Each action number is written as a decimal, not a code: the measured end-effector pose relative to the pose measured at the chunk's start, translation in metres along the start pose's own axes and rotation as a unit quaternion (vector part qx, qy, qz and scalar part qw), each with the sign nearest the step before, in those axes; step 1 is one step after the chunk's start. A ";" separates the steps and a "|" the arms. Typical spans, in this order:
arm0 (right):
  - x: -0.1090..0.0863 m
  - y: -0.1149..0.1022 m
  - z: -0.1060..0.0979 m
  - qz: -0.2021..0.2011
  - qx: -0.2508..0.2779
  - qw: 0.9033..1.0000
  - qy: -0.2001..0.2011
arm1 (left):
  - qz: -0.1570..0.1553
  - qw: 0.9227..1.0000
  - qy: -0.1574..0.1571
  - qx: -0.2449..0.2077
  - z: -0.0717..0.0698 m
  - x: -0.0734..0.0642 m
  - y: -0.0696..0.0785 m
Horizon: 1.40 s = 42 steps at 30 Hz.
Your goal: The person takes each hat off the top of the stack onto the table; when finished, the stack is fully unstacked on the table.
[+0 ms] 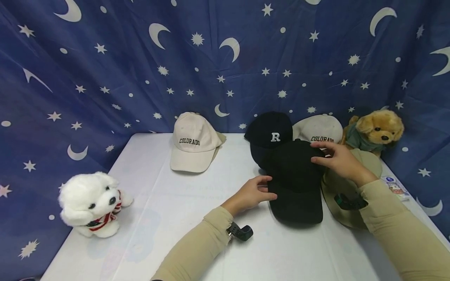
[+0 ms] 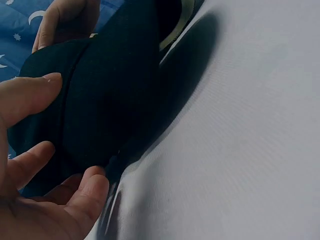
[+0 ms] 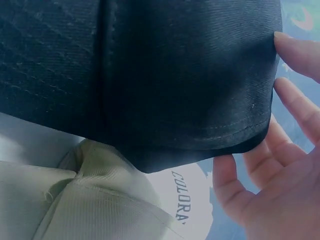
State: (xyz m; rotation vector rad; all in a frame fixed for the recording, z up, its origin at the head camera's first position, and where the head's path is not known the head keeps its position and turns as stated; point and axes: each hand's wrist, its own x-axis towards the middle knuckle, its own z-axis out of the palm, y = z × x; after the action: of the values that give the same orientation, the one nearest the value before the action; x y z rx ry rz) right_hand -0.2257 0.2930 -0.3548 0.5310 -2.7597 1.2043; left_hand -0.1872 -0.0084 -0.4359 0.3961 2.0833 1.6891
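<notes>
A plain black cap (image 1: pixel 295 175) stands with its brim toward me, overlapping a navy cap (image 1: pixel 268 130) marked R. On its left side, my left hand (image 1: pixel 247 195) has its fingers spread, fingertips at the edge of the cap. My right hand (image 1: pixel 341 158) reaches over an olive cap (image 1: pixel 369 162) to the black cap's upper right. In the left wrist view, the thumb and fingers (image 2: pixel 87 192) lie loosely apart beside the dark cloth (image 2: pixel 115 90). The right wrist view shows fingertips (image 3: pixel 227 167) along the rim of the black cap (image 3: pixel 190 75), some partly hidden behind it.
A cream COLORADO cap (image 1: pixel 191 136) sits left of centre with another brim behind it. Another COLORADO cap (image 1: pixel 316 127) stands behind the black one. A white plush dog (image 1: pixel 93 205) is at left, a golden plush dog (image 1: pixel 377 128) at back right. Starry blue cloth (image 1: pixel 197 86) hangs behind.
</notes>
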 end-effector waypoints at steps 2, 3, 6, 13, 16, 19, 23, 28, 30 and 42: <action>-0.002 -0.001 0.001 -0.008 0.004 1.000 0.002 | 0.001 1.000 -0.004 -0.005 -0.001 -0.003 -0.001; -0.004 -0.002 0.002 -0.010 0.005 1.000 0.003 | 0.000 1.000 -0.005 -0.006 -0.002 -0.005 -0.001; -0.009 -0.002 0.004 -0.010 0.004 1.000 0.003 | -0.003 1.000 -0.010 -0.009 -0.002 -0.011 -0.002; -0.023 -0.005 0.005 -0.015 -0.001 1.000 -0.001 | -0.012 1.000 -0.014 -0.022 0.004 -0.025 -0.001; -0.028 -0.005 0.005 -0.022 -0.002 1.000 -0.001 | -0.018 1.000 -0.014 -0.021 0.007 -0.032 0.000; -0.034 -0.007 0.006 -0.031 0.003 1.000 0.001 | -0.025 0.999 -0.022 -0.019 0.010 -0.040 0.002; -0.043 -0.011 0.006 -0.044 0.013 0.999 0.001 | -0.026 0.999 -0.039 -0.012 0.013 -0.050 0.005; -0.051 -0.012 0.005 -0.054 0.016 0.998 0.002 | -0.027 0.998 -0.058 -0.017 0.016 -0.060 0.009; -0.052 -0.012 0.005 -0.055 0.013 0.998 0.001 | -0.028 0.998 -0.059 -0.019 0.018 -0.061 0.010; -0.037 0.007 0.017 -0.027 -0.002 1.000 -0.010 | -0.031 0.998 -0.038 0.025 0.017 -0.039 0.000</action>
State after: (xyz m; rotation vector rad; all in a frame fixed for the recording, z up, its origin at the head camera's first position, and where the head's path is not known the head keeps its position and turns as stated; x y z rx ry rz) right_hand -0.1927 0.2953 -0.3786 0.6155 -2.7458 1.1871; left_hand -0.1449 -0.0120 -0.4327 0.4005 2.0635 1.5652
